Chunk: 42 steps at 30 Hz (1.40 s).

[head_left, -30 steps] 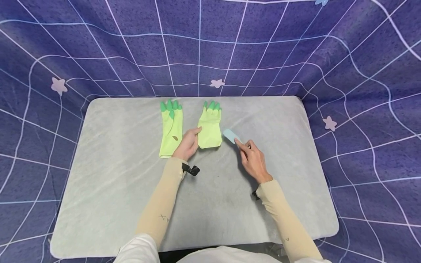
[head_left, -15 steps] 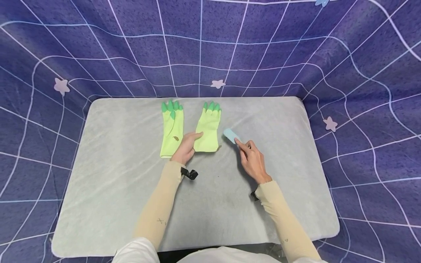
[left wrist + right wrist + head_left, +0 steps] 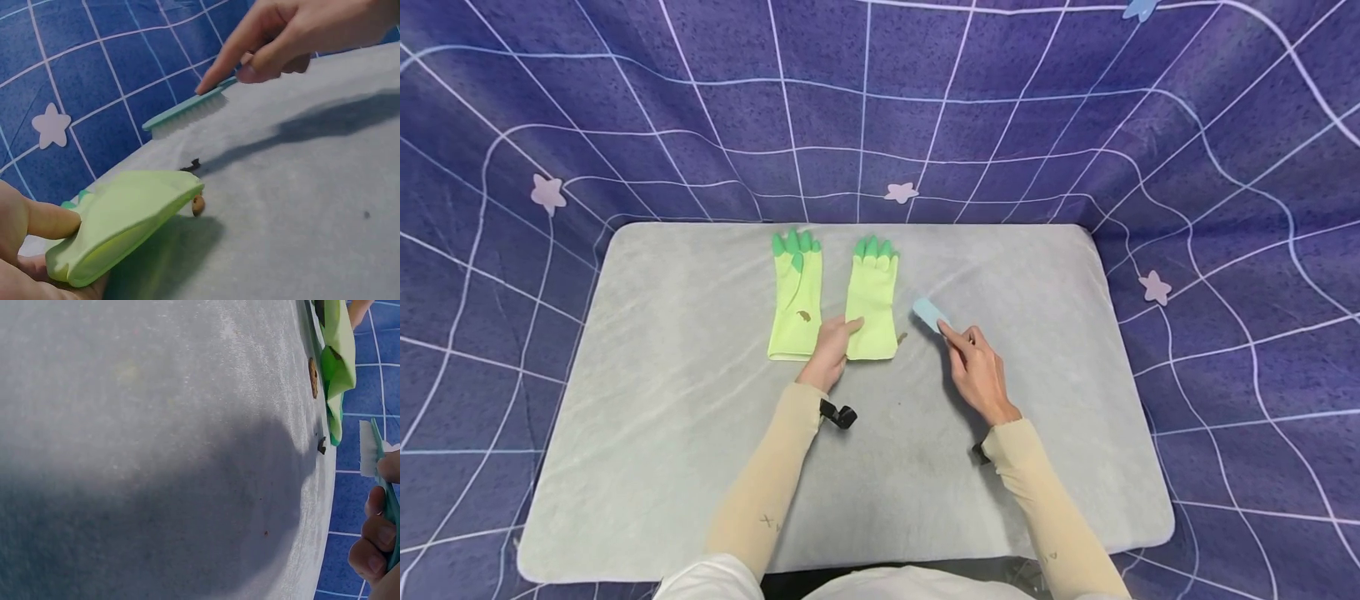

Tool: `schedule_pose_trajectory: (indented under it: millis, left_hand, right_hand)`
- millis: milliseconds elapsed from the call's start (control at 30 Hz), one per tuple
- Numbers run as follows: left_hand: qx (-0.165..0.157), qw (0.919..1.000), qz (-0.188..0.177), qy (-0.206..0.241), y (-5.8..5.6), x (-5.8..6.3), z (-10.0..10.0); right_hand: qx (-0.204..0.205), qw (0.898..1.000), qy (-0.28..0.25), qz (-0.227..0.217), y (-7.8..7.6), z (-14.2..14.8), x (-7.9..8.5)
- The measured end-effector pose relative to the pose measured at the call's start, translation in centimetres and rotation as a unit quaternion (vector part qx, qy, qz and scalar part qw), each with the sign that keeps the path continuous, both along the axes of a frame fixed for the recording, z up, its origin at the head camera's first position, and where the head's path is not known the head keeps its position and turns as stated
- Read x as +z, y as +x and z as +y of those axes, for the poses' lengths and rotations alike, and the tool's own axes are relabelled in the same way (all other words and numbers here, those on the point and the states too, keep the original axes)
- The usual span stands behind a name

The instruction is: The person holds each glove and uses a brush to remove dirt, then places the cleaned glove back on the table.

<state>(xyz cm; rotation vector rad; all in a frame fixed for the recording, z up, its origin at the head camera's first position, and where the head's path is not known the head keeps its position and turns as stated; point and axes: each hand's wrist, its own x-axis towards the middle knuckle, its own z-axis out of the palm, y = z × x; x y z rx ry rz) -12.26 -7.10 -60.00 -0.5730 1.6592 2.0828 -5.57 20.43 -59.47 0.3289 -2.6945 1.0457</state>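
My left hand [image 3: 831, 346] pinches the cuff of a lime-green glove [image 3: 872, 308] with green fingertips, thumb on top and fingers underneath. In the left wrist view the cuff is raised off the table and its opening shows. My right hand [image 3: 977, 371] grips a light blue brush [image 3: 930, 313], index finger stretched along its back. White bristles [image 3: 190, 119] face down, held above the table to the right of the glove. A second matching glove [image 3: 793, 300] lies flat at the left, with a brown patch [image 3: 803, 316] near its cuff.
Beside the held glove's cuff, a brown bit [image 3: 198, 204] and a dark bit [image 3: 191, 165] lie on the grey cloth-covered table [image 3: 662, 417]. A blue curtain [image 3: 737, 108] with white grid lines and stars rises behind and around the table.
The held glove has shifted toward the person along with my left hand and straightened. A brown bit now shows right of its cuff. My right hand with the brush has hardly moved.
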Motion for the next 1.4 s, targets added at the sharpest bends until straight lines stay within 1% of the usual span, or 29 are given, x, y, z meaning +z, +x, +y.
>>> schedule_pose_trajectory:
  millis: [233, 467, 633, 767, 867, 933, 1067, 1200, 1400]
  left_hand:
    - [-0.032, 0.9989, 0.009, -0.032, 0.2, -0.4, 0.5]
    - [-0.035, 0.9974, 0.026, -0.057, 0.6, -0.6, 0.8]
    - [-0.042, 0.9948, 0.038, -0.085, 1.1, -0.7, 0.4]
    - [-0.059, 0.9886, 0.049, -0.13, 1.4, -0.4, 0.0]
    - [-0.066, 0.981, 0.068, -0.169, 1.5, 0.1, -0.1]
    - [-0.068, 0.9745, 0.085, -0.196, 1.8, 0.3, -0.2]
    - [-0.072, 0.9661, 0.103, -0.226, 2.2, 0.6, 0.0]
    - [-0.074, 0.966, 0.104, -0.225, 2.3, 0.6, 0.0]
    - [-0.073, 0.9708, 0.102, -0.205, 2.3, 0.4, -0.3]
  right_hand:
    - [-0.004, 1.0, 0.002, 0.006, 0.1, 0.1, 0.0]
    - [-0.012, 1.0, 0.0, -0.002, 0.2, 0.0, 0.0]
    - [-0.006, 1.0, -0.001, -0.004, 0.4, -0.5, 0.0]
    - [-0.003, 1.0, -0.005, -0.007, 0.4, -0.7, 0.1]
    - [-0.003, 1.0, -0.004, -0.004, 0.3, -0.6, 0.2]
    - [-0.003, 1.0, -0.002, -0.006, 0.3, -0.6, 0.2]
    - [-0.002, 1.0, 0.002, -0.004, 0.4, -0.5, 0.3]
    - [-0.001, 1.0, 0.005, -0.003, 0.4, -0.5, 0.3]
    - [-0.003, 1.0, 0.008, -0.008, 0.2, -0.6, 0.6]
